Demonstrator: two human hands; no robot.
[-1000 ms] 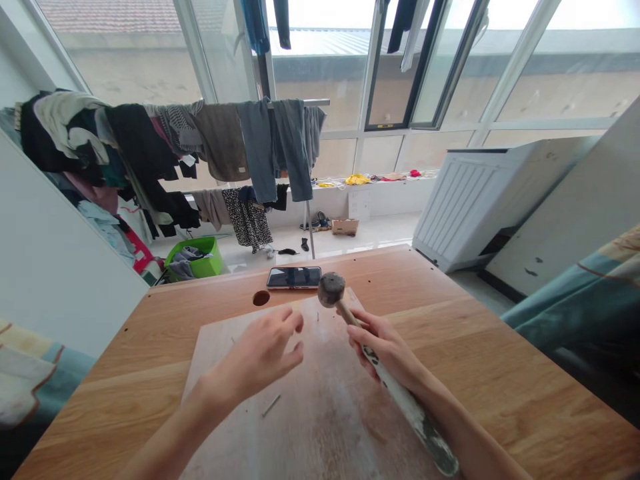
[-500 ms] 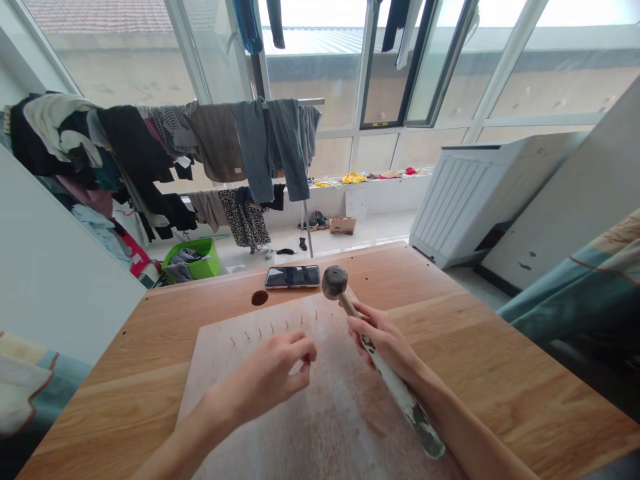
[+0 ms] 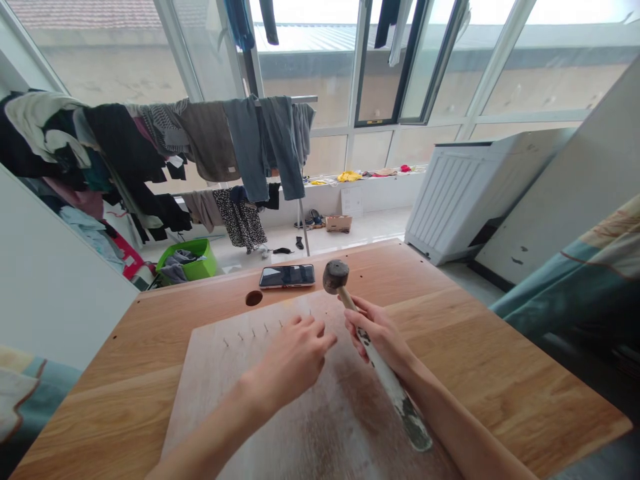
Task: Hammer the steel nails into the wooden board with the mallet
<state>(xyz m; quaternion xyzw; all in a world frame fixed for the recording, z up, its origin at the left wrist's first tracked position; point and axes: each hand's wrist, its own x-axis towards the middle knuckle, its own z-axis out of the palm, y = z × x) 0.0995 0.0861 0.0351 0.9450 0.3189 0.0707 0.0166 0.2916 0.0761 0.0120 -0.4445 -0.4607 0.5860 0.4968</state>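
Observation:
My right hand [image 3: 379,338] is wrapped round the worn wooden handle of a hammer [image 3: 335,275], whose dark round head is raised just over the far edge of a pale wooden board [image 3: 215,400]. My left hand [image 3: 295,358] lies palm down over the board's middle. Its fingers are pressed together and point toward the hammer, and whatever they may pinch is hidden. A row of small nails [image 3: 265,328] stands upright along the board's far side, just left of my left fingertips.
The board lies on a wooden table [image 3: 500,373] with a round hole [image 3: 254,298] and a black phone [image 3: 287,275] near its far edge. Beyond are a loaded clothes rack [image 3: 200,140], a green basket [image 3: 187,260] and a white appliance [image 3: 475,187].
My left hand has slid forward and to the right, closing its fingers and ending beside my right hand. The hammer has stayed raised in nearly the same place.

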